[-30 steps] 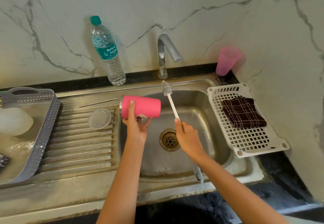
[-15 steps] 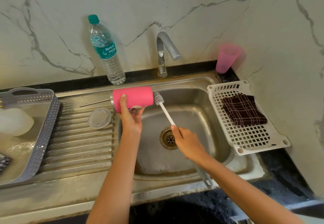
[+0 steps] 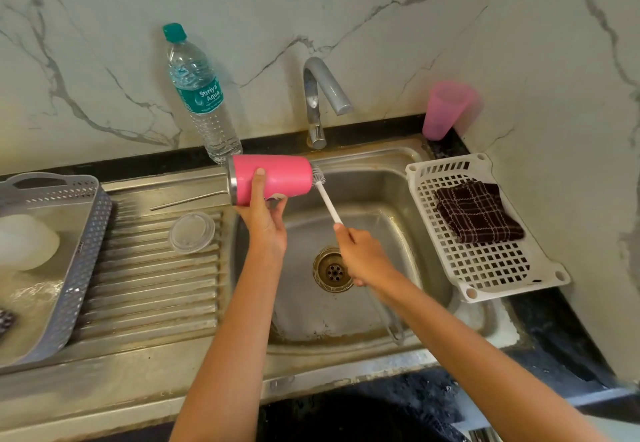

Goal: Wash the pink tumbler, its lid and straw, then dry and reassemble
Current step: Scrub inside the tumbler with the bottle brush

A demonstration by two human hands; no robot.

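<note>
The fingers of our left hand wrap the pink tumbler, thumb over the top and the rest curled beneath. It lies on its side above the sink's nine-o'clock edge, with the steel-rimmed end toward nine. Our right hand is closed round the white handle of a bottle brush, and the bristle head touches the tumbler's three-o'clock end from outside.

We judge this to be the scrubbing of the tumbler body, early in the task. The clear lid and metal straw lie apart on the ribbed drainboard, at eight and nine o'clock of the tumbler. Next we would work the bristles round that end, then turn the steel rim to meet the brush. That calls for a firm left grip, since a wet wall may slip.

Both forearms rise from six o'clock. The left runs almost straight toward twelve, and the right slants in from five, with the hand over the drain. At three o'clock a checked cloth lies in a white basket, ready for drying.
</note>
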